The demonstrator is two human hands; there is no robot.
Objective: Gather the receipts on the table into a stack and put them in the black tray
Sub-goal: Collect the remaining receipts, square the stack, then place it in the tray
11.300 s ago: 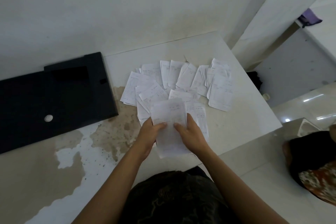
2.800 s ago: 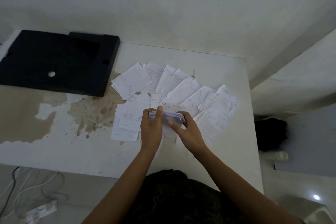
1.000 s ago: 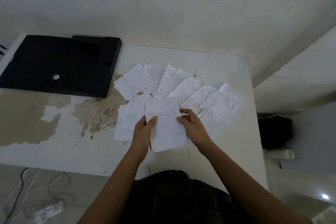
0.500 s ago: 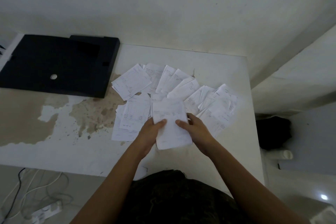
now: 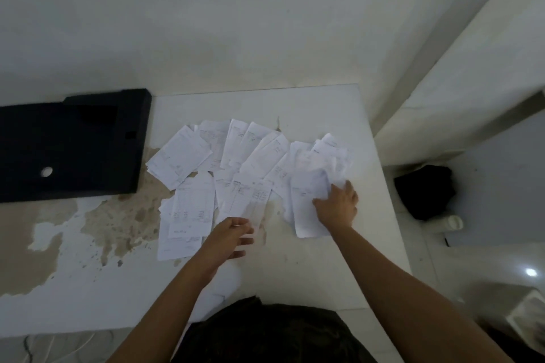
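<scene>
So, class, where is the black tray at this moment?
In the head view the black tray lies at the table's far left, against the wall, just left of the spread receipts, with no receipts in it.

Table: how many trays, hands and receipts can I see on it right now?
Black tray: 1
Hands: 2, the left hand and the right hand
Receipts: at least 10; they overlap, so the exact number is unclear
Total: at least 13

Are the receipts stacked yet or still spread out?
Spread out: the receipts fan loosely across the table; none lie in the black tray.
</scene>
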